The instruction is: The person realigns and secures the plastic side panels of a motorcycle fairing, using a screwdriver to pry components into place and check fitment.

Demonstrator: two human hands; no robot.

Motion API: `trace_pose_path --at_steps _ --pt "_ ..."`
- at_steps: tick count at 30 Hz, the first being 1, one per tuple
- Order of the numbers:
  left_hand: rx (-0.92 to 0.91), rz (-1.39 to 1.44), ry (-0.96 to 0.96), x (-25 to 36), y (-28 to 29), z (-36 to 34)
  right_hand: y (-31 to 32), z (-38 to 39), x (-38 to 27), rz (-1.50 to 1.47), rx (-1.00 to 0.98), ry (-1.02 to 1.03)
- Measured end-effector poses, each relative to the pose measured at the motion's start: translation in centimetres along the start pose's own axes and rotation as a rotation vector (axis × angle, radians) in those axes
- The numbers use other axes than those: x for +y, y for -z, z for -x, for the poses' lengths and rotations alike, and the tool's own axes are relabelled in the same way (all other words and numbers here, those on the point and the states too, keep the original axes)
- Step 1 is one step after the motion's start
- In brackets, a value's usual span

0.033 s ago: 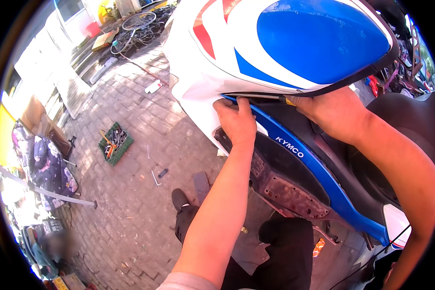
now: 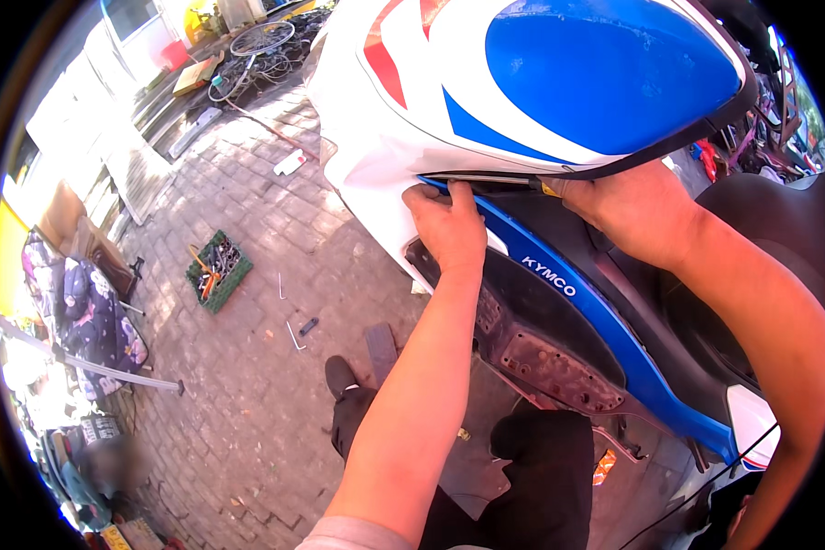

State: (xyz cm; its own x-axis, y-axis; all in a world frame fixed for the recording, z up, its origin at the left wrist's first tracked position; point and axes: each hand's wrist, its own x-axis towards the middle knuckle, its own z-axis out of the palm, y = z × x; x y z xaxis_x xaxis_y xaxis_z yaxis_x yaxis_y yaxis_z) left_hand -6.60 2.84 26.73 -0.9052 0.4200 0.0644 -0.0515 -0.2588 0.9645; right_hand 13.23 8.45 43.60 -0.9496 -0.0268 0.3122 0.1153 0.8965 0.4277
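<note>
Filling the upper right is the white, red and blue body panel (image 2: 605, 78) of a scooter. Its long blue trim panel (image 2: 600, 330) curves along the footboard below. My right hand (image 2: 628, 206) is closed around a screwdriver (image 2: 550, 188) with a partly yellow handle, held under the body panel's lower edge. The metal shaft points left along the gap between the body panel and the trim. My left hand (image 2: 447, 225) is closed at the trim's upper front end, fingertips bent against its edge, thumb close to the shaft. The screwdriver's tip is hidden by my left fingers.
On the brick paving at left are a green crate (image 2: 218, 271) of tools, hex keys (image 2: 295, 335) and a small dark piece (image 2: 309, 326). A floral padded cover (image 2: 92, 316) stands farther left. A bicycle wheel (image 2: 262, 38) lies among clutter at the back. The dark seat (image 2: 779, 229) is at right.
</note>
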Motion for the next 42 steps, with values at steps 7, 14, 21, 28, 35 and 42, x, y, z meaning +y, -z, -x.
trace_pose_path --at_steps 7,14,21,28,35,42 --pt "0.022 -0.117 -0.074 -0.3 -0.4 -0.6 -1.3 1.1 1.2 0.127 0.032 0.077" --pt "-0.034 -0.104 -0.068 0.0 -0.3 -0.1 -2.5 2.4 2.6 0.208 0.106 0.124" --pt "-0.058 -0.064 -0.053 0.5 -0.2 0.5 -0.5 3.2 -1.7 0.19 -0.008 -0.067" --pt "-0.086 -0.164 -0.116 -1.2 -0.1 0.8 1.8 1.5 -6.1 -0.02 -0.096 -0.313" --pt "-0.059 -0.344 -0.221 -2.3 -0.2 -0.7 1.7 2.5 -9.2 -0.178 -0.097 -0.562" --pt "-0.039 -0.399 -0.269 -1.2 0.1 -0.6 0.4 10.1 -14.3 -0.521 0.145 -0.982"
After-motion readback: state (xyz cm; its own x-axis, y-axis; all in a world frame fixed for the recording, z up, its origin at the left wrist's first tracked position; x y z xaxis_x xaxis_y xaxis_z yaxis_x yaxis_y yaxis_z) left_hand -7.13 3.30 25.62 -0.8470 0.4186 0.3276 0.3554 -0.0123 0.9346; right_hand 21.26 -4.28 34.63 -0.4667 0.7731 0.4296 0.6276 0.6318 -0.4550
